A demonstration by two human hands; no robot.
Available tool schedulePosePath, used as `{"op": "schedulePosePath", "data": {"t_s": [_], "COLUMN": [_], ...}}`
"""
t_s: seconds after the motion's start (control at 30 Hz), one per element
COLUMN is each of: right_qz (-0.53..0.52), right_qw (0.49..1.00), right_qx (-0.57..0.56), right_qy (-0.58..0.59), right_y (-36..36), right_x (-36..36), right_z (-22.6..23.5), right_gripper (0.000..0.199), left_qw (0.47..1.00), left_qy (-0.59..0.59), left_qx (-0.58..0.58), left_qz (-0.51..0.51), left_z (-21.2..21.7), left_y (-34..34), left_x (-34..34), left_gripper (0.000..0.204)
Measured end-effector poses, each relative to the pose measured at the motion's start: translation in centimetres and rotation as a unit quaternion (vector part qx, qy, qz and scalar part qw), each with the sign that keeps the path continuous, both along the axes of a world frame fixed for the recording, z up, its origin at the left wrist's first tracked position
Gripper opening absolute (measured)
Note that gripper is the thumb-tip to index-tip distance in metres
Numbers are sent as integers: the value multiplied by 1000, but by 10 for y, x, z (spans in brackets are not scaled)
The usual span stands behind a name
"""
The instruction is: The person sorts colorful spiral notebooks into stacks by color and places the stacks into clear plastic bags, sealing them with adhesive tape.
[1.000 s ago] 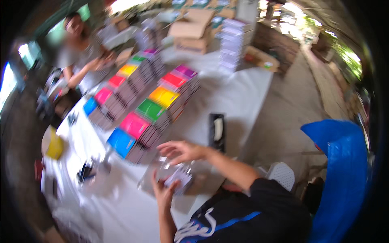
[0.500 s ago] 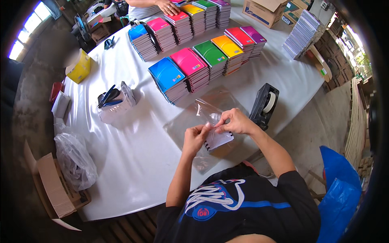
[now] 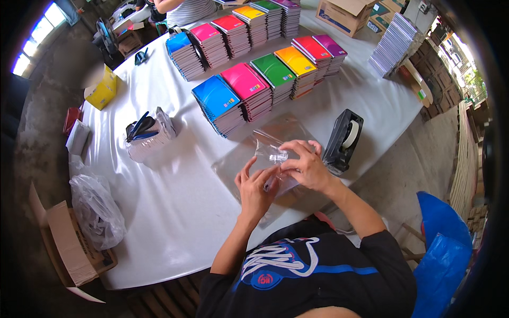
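Note:
My left hand (image 3: 254, 188) and my right hand (image 3: 305, 165) meet over a clear plastic bag (image 3: 271, 153) near the front edge of the white table (image 3: 180, 212). Both hands pinch the bag, which holds a small pale object I cannot make out. More clear plastic sheets (image 3: 238, 169) lie flat under my hands. A black tape dispenser (image 3: 343, 140) stands just right of my right hand. Stacks of colourful notebooks (image 3: 249, 90) stand in rows beyond the bag.
A clear tub with scissors and pens (image 3: 146, 135) sits to the left. A yellow box (image 3: 103, 90), a plastic bag (image 3: 95, 209) and a cardboard box (image 3: 69, 249) are at the left edge. Another person (image 3: 183, 8) stands across the table. Blue chair (image 3: 440, 254) at right.
The view swung from looking across the table to looking down at it. My hands came together on the clear bag and now hold it slightly farther forward.

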State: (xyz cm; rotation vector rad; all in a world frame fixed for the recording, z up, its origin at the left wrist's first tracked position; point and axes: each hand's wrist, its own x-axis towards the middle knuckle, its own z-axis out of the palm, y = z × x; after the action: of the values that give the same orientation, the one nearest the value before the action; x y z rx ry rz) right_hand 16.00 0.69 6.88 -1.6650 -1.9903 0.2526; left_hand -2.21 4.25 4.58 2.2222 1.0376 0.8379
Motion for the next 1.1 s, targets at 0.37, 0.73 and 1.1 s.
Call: {"op": "schedulePosePath", "data": {"t_s": [0.37,0.73,1.1], "right_qz": [32,-497,-465], "right_qw": [988,685,566], "right_qx": [-4,-73,-8], "right_qy": [-148,527,681], "right_y": [-44,-71,-88], "right_x": [-21,96,36], "right_z": [24,-75,-36], "right_gripper": [24,38,32], "left_qw": [981,975,980], "left_qy": [83,-9,-29], "left_qx": [168,193,166], "left_qz": [-47,-108,-108], "left_z": [-21,-24,-23], "left_y": [-24,-14,-10], "left_x": [-12,-7,-10], "left_gripper": [32,36,35]}}
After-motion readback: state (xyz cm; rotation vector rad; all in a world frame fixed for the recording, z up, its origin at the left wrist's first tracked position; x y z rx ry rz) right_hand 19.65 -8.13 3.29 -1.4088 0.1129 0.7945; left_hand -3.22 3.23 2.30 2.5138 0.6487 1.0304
